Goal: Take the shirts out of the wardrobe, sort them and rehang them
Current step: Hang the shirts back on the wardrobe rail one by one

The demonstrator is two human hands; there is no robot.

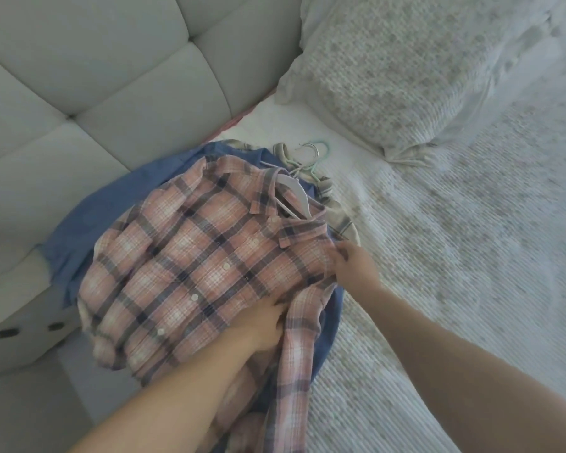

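Pink plaid shirt (190,266) on bed (438,289), left hand (262,325) and right hand (353,266) gripping its fabric

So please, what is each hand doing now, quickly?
Left hand: gripping the pink plaid shirt near its front edge.
Right hand: pinching the same shirt below the collar.

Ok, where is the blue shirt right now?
In the head view, the blue shirt lies on the bed, left of centre against the padded headboard, directly under the pink plaid shirt.
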